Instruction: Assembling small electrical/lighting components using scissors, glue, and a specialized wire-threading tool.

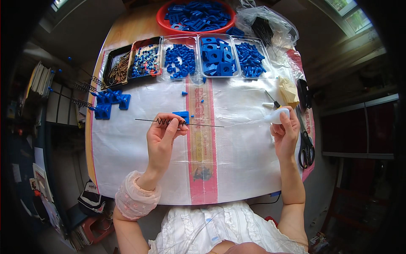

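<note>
Over the middle of the covered table, my left hand [160, 139] pinches a thin dark metal rod [207, 125] with a black coil spring [163, 121] around it. The rod lies nearly level and points toward my right hand. My right hand [286, 135] is closed round a small white squeeze bottle [277, 115]. A thin pale line runs from the bottle toward the rod's tip; whether it is a nozzle or a strand, I cannot tell. Just behind my left fingers sits a blue plastic piece [182, 114], partly hidden. Beyond it are a few small blue bits [184, 93].
Trays of screws [119, 70], nuts [146, 59] and blue parts [218, 57] line the back, before a red basin [230, 21]. At left stand blue bases [111, 101] with springy rods. At right lie scissors [306, 148], a thin tool [275, 103], a white cone [268, 105] and crumpled yellowish paper [288, 91].
</note>
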The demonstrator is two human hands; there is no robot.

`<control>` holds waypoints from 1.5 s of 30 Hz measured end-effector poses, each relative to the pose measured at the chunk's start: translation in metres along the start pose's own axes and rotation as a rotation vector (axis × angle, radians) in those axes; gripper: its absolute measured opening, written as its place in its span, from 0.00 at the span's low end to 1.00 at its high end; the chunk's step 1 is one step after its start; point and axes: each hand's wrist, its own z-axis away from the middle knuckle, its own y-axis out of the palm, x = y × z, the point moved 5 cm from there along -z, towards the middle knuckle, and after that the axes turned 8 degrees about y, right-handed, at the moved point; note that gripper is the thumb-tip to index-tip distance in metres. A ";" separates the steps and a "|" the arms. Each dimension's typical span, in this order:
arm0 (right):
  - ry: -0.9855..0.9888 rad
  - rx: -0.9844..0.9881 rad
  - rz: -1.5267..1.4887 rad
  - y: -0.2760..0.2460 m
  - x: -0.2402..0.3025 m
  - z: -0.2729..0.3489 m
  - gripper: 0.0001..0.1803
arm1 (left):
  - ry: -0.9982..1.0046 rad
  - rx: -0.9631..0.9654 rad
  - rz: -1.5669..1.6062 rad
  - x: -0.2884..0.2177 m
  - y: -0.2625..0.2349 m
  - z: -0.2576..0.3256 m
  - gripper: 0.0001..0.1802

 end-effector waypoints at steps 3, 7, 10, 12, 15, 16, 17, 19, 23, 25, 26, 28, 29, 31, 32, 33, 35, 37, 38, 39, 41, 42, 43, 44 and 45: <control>0.002 0.021 -0.014 -0.004 -0.002 -0.001 0.09 | 0.003 -0.001 0.002 -0.001 0.000 0.000 0.07; -0.003 0.022 -0.032 -0.004 -0.003 -0.001 0.07 | 0.010 0.006 0.007 -0.001 -0.001 0.001 0.07; -0.013 0.030 -0.026 -0.004 -0.003 -0.001 0.07 | 0.028 0.012 -0.021 -0.002 -0.001 0.001 0.06; -0.015 0.024 -0.027 -0.003 -0.002 -0.001 0.07 | 0.053 0.025 -0.050 -0.004 0.000 0.001 0.06; -0.017 0.022 -0.022 -0.003 -0.001 0.000 0.07 | 0.091 0.025 -0.081 -0.008 0.002 0.001 0.06; -0.019 0.021 -0.020 -0.003 -0.001 0.000 0.07 | 0.104 0.022 -0.088 -0.009 0.003 0.001 0.06; -0.016 0.023 -0.022 -0.003 -0.001 0.000 0.07 | 0.111 0.022 -0.094 -0.010 0.003 0.001 0.06; -0.010 0.025 -0.025 -0.003 -0.002 0.001 0.07 | 0.124 0.022 -0.106 -0.012 0.004 0.002 0.06; -0.022 0.034 -0.018 -0.002 -0.002 0.000 0.07 | 0.122 0.021 -0.104 -0.013 0.005 0.002 0.06; -0.023 0.038 -0.020 -0.001 -0.001 0.001 0.07 | 0.118 0.015 -0.103 -0.013 0.004 0.002 0.06; -0.022 0.036 -0.020 -0.001 -0.001 0.001 0.07 | 0.117 0.014 -0.100 -0.013 0.004 0.002 0.06; -0.018 0.031 -0.020 -0.001 -0.001 0.001 0.08 | 0.113 0.013 -0.092 -0.013 0.004 0.002 0.06; -0.019 0.031 -0.019 -0.001 -0.001 0.001 0.08 | 0.112 0.026 -0.096 -0.013 0.004 0.002 0.06; -0.019 0.032 -0.016 -0.001 -0.002 0.001 0.08 | 0.109 0.052 -0.103 -0.012 0.002 0.003 0.07; -0.019 0.036 -0.016 -0.001 -0.002 0.000 0.08 | 0.110 0.053 -0.103 -0.012 0.002 0.003 0.07; -0.019 0.040 -0.015 -0.001 -0.001 0.000 0.08 | 0.111 0.054 -0.103 -0.012 0.002 0.003 0.07; -0.018 0.044 -0.019 -0.002 -0.001 0.000 0.08 | 0.111 0.055 -0.102 -0.012 0.002 0.003 0.07; -0.016 0.046 -0.029 -0.002 -0.002 0.000 0.08 | 0.111 0.054 -0.100 -0.011 0.002 0.003 0.07; -0.014 0.041 -0.028 -0.002 -0.002 0.000 0.08 | 0.111 0.052 -0.100 -0.012 0.002 0.003 0.07; -0.013 0.037 -0.028 -0.002 -0.002 0.000 0.08 | 0.112 0.050 -0.100 -0.012 0.002 0.003 0.07; -0.011 0.034 -0.026 -0.002 -0.002 0.000 0.08 | 0.113 0.049 -0.100 -0.012 0.002 0.003 0.07; -0.012 0.036 -0.026 -0.002 -0.002 0.000 0.08 | 0.114 0.050 -0.102 -0.012 0.002 0.003 0.07; -0.013 0.039 -0.026 -0.002 -0.002 0.000 0.08 | 0.115 0.050 -0.103 -0.012 0.002 0.003 0.07; -0.009 0.037 -0.028 -0.003 -0.002 0.000 0.08 | 0.114 0.050 -0.107 -0.012 0.002 0.003 0.07; -0.006 0.035 -0.030 -0.003 -0.003 0.000 0.08 | 0.114 0.050 -0.110 -0.013 0.001 0.003 0.07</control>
